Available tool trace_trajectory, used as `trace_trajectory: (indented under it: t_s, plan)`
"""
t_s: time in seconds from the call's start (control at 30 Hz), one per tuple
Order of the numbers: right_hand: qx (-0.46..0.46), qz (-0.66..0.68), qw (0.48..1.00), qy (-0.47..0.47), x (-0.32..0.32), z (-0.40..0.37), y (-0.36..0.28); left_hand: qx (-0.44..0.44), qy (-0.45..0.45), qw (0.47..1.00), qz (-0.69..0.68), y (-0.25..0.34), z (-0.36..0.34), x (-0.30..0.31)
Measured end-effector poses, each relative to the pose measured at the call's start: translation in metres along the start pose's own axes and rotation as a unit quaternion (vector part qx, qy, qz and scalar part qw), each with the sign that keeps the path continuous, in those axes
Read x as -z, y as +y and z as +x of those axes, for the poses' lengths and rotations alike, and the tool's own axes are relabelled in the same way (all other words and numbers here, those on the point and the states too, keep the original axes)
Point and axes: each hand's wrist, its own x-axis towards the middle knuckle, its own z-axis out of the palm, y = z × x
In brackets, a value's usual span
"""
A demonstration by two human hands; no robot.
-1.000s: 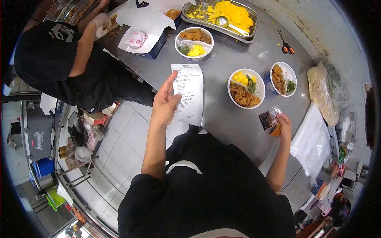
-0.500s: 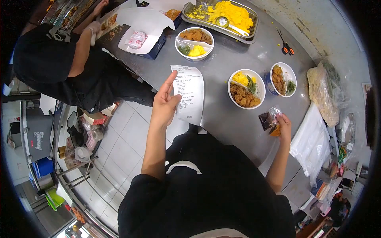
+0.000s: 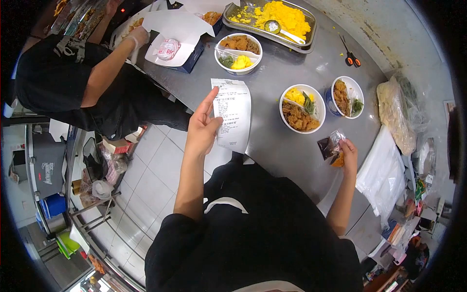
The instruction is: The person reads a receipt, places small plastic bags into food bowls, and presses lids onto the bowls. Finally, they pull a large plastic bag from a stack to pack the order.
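Note:
My left hand [image 3: 203, 127] grips a long printed receipt [image 3: 234, 112] by its left edge, thumb on the front and a finger stretched up beside it. In my right hand [image 3: 348, 155] are small clear sauce packets [image 3: 332, 146], one dark and one orange, pinched over the steel table's front edge. Just beyond them stand two paper bowls: a bowl of fried chicken, egg and greens [image 3: 301, 109] and a bowl of chicken and greens [image 3: 346, 97]. Another divided bowl [image 3: 238, 53] with chicken, greens and egg sits behind the receipt.
A tray of yellow scrambled egg [image 3: 275, 24] with a scoop [image 3: 284, 33] stands at the back. Orange-handled scissors [image 3: 351, 58] lie on the right. An open box [image 3: 182, 56] holds a wrapped item [image 3: 168, 49]. A gloved co-worker [image 3: 97, 82] works at left. White plastic bags [image 3: 382, 170] hang at right.
The receipt has shifted very slightly to the right. The co-worker's gloved hand has moved right, towards the open box. My right hand stays in nearly the same place.

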Motion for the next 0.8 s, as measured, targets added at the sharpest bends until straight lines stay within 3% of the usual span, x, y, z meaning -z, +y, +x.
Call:
trace_trajectory:
  t_s: [0.8]
  plan:
    - [0.003, 0.014, 1.000, -0.009, 0.003, 0.003, 0.006, 0.009, -0.007, 1.000, -0.015, -0.001, -0.002, 0.005]
